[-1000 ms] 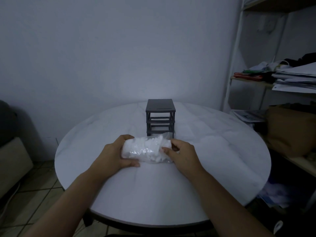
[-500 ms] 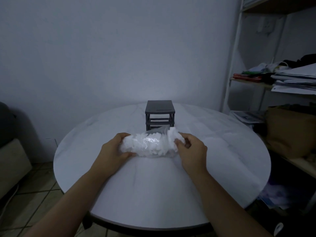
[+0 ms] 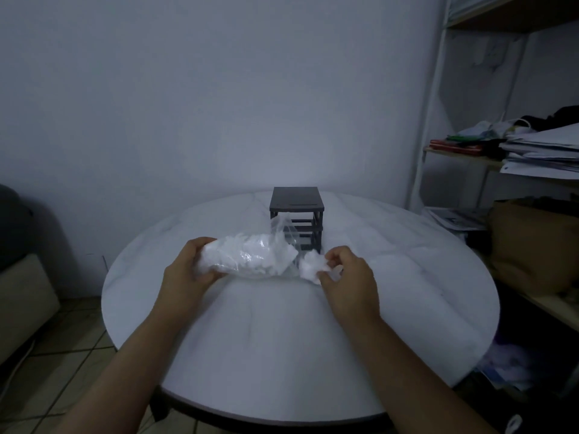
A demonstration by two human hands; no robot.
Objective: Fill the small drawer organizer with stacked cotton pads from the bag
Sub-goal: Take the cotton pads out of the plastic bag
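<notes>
The bare left forearm (image 3: 131, 355) and right forearm (image 3: 404, 361) reached from the near edge toward the middle, angling slightly inward. The left hand (image 3: 188, 272) was turned palm inward, its fingers and thumb curled round the left end of the bag (image 3: 250, 258), with the thumb on the near side. The right hand (image 3: 347, 278), just right of the bag's open end, faced back-up with bent fingers, pinching a small clump of cotton pads (image 3: 310, 267) between thumb and fingertips.
</notes>
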